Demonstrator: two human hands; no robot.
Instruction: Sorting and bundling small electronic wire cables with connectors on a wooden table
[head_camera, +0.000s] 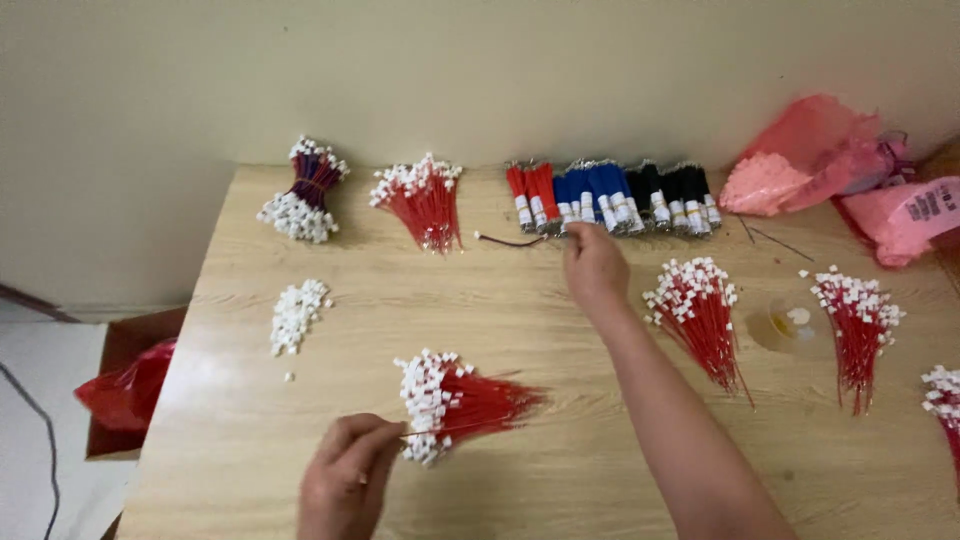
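several bundles of red wires with white plastic connectors (455, 400) lie finished; loose white connectors (295, 315) remain centre-left. left hand (345, 485) pinches one thin red wire; right hand (592, 265) closes its fingers on the row of blue, red and black wire bundles (610, 200) at upper centre.

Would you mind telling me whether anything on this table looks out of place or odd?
Only small things. One loose dark wire lies alone beside the row of blue, black and red bundles, near the right hand. One white connector sits apart from its small pile. Nothing looks damaged.
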